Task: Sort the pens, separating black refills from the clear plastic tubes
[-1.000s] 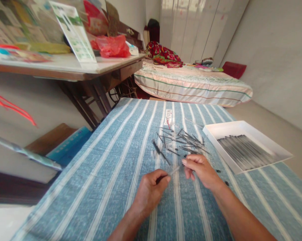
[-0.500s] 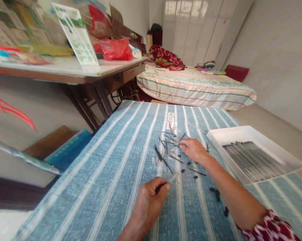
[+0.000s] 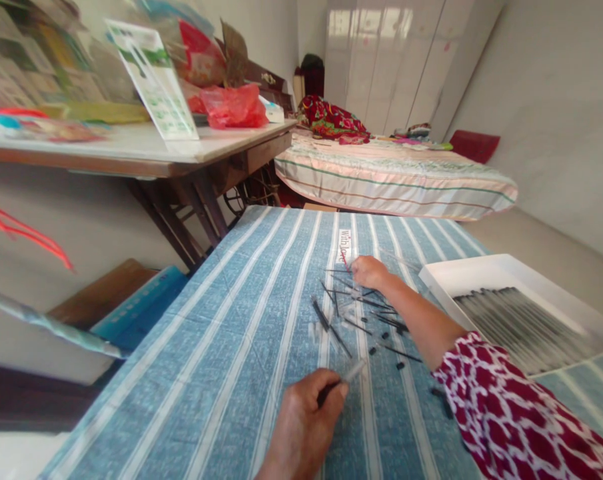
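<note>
My left hand (image 3: 309, 413) is closed, with thumb and forefinger pinching a clear plastic tube (image 3: 354, 371) that looks like a pen barrel. Farther forward, my right hand (image 3: 369, 272) has its fingers drawn together at the far side of the scattered parts; whatever is between them is hidden. Thin dark rods like pen refills (image 3: 340, 340) lie loose on the striped cloth, among clear pieces. A thicker black piece (image 3: 320, 315) lies left of them. Small black plugs (image 3: 400, 366) are dotted between the hands.
At the right stands a white open box (image 3: 444, 280) holding a row of clear tubes with dark insides (image 3: 521, 327). The blue striped cloth (image 3: 206, 373) covers the table. Farther off are a side table (image 3: 221, 143) with a red bag (image 3: 234, 107), and a bed (image 3: 396, 167).
My right hand has moved forward and slightly left, away from the middle of the scattered parts. More of its sleeve shows. My left hand still holds the tube.
</note>
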Available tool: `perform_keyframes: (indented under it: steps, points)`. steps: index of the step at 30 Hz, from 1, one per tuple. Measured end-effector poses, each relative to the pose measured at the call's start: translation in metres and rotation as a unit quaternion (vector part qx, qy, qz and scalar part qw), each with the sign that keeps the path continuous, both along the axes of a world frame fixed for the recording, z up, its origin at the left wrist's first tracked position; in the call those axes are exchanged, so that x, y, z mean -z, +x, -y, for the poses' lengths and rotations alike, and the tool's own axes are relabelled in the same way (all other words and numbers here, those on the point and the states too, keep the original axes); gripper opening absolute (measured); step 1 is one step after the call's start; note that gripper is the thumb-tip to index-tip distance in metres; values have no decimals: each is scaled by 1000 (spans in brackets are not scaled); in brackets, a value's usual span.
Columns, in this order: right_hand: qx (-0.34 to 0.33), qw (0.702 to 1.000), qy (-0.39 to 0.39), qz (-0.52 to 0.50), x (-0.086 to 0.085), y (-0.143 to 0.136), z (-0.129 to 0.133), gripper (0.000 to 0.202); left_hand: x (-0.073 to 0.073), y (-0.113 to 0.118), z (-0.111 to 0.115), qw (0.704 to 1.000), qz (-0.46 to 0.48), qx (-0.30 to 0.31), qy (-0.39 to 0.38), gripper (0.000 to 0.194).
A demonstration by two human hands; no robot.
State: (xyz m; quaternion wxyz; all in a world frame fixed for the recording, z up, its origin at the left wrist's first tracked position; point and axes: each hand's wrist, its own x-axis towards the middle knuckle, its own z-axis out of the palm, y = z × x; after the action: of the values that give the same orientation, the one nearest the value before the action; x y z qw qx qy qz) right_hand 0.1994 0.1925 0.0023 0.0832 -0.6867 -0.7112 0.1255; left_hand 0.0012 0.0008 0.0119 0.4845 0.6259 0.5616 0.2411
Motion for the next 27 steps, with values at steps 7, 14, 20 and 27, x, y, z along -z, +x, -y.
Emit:
perform_keyframes:
  steps: [7, 14, 20, 27]
  points:
    - [-28, 984, 30, -175, -13, 16, 73, 18, 3, -2, -1, 1000, 11, -4, 15, 26]
    - [-28, 837, -13, -546, 0, 24, 181, 13, 0, 6, 4, 999, 18, 23, 31, 24]
    - [-16, 795, 10, -607, -3, 25, 213, 11, 0, 11, 10, 996, 23, 76, 42, 24]
    - [6, 801, 30, -598, 3, 22, 229, 14, 2, 13, 16, 990, 39, 124, 52, 23]
